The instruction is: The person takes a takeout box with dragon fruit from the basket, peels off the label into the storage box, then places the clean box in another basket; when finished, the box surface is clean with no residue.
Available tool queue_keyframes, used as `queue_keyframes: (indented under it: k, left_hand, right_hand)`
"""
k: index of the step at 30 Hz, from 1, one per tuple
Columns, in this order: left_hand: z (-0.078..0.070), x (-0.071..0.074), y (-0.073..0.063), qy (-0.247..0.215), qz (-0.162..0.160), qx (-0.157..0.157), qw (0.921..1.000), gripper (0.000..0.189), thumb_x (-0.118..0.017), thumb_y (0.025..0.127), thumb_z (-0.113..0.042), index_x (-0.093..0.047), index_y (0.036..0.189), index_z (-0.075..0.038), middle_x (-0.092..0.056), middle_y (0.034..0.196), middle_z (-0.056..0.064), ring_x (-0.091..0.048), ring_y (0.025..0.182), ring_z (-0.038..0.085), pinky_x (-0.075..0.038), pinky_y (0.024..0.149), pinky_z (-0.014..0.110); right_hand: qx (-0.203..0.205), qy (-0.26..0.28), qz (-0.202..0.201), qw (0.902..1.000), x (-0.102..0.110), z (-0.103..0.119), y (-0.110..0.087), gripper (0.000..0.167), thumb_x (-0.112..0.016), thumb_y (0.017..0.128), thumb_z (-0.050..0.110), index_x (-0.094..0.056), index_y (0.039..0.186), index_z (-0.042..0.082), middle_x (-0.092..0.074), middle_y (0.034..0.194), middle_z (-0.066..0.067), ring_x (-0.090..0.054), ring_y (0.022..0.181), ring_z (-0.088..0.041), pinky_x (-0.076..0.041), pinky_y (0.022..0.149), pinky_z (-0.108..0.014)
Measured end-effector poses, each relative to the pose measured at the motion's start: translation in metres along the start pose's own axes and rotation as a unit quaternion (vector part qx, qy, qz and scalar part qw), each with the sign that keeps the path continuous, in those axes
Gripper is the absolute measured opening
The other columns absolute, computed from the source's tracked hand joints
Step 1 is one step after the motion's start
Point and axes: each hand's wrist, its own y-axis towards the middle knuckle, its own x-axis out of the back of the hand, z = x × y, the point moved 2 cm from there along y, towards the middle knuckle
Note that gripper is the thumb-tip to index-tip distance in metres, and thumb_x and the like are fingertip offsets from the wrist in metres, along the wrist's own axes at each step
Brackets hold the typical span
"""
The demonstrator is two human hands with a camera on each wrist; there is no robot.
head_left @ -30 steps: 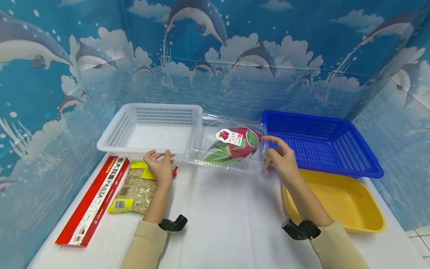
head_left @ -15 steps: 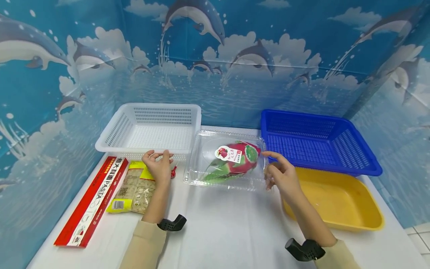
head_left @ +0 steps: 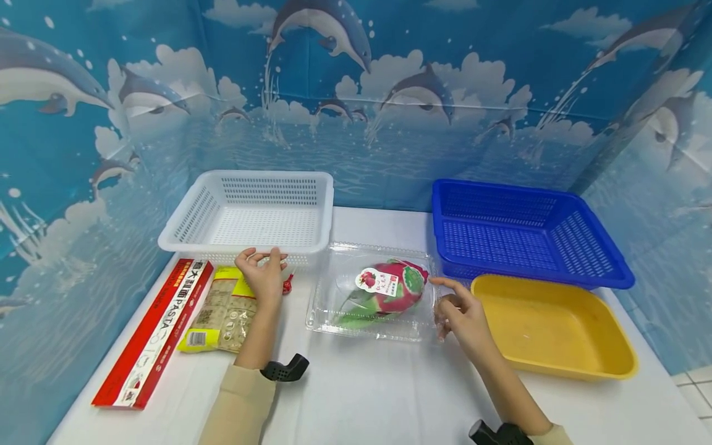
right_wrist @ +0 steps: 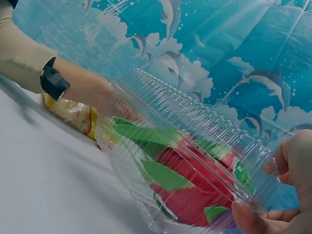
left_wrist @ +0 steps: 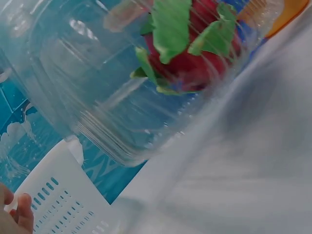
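Observation:
A clear plastic clamshell box [head_left: 339,296] holds a red and green dragon fruit [head_left: 397,287] with a white label [head_left: 378,281]. My right hand [head_left: 464,318] pinches the box by its right edge, thumb and fingers on the plastic in the right wrist view. The box hangs tilted above the white table in the left wrist view. My left hand [head_left: 261,275] pinches the near rim of the white perforated basket [head_left: 191,241]; its thumb and a finger show at that rim in the left wrist view.
Left of my left arm lie a red pasta box [head_left: 156,334] and a yellow and clear food bag [head_left: 219,315]. A small red item [head_left: 287,284] lies beside the left hand. On the right stand a blue basket [head_left: 523,272] and a yellow basin [head_left: 562,327]. A dolphin-print curtain [head_left: 356,154] hangs behind.
My right hand has brought the clamshell box down and nearer to me, out from between the white and blue baskets. My left hand stays at the white basket's rim.

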Motion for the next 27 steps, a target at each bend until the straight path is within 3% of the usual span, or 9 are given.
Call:
queue_keyframes:
  k: [10, 21, 27]
  left_hand:
    - [0.002, 0.0, 0.001, -0.001, -0.005, -0.001, 1.0, 0.041, -0.065, 0.09, 0.002, -0.033, 0.115, -0.003, -0.049, 0.09, 0.01, -0.068, 0.061, 0.019, -0.054, 0.054, 0.02]
    - [-0.001, 0.001, -0.002, 0.036, -0.003, -0.009, 0.9993, 0.039, -0.063, 0.092, -0.001, -0.034, 0.117, -0.004, -0.05, 0.091, 0.008, -0.066, 0.062, 0.012, -0.055, 0.056, 0.02]
    - [-0.005, 0.0, -0.002, 0.071, 0.009, -0.015, 0.9974, 0.034, -0.062, 0.093, -0.001, -0.038, 0.116, -0.003, -0.049, 0.09, 0.008, -0.069, 0.071, 0.029, -0.057, 0.058, 0.025]
  right_hand:
    - [0.017, 0.013, 0.021, 0.9996, -0.001, -0.02, -0.008, 0.039, -0.045, 0.085, -0.015, -0.054, 0.123, -0.009, -0.053, 0.064, -0.006, -0.049, 0.051, -0.01, -0.046, 0.034, -0.029]
    - [-0.019, -0.03, 0.04, 0.9986, -0.003, -0.023, -0.008, 0.044, -0.044, 0.086, -0.014, -0.053, 0.128, -0.002, -0.05, 0.07, -0.01, -0.049, 0.051, -0.011, -0.048, 0.037, -0.031]
    - [-0.043, -0.07, 0.053, 0.9952, -0.003, -0.018, -0.007, 0.046, -0.047, 0.087, -0.009, -0.052, 0.131, 0.001, -0.049, 0.074, -0.009, -0.048, 0.051, -0.013, -0.049, 0.041, -0.03]
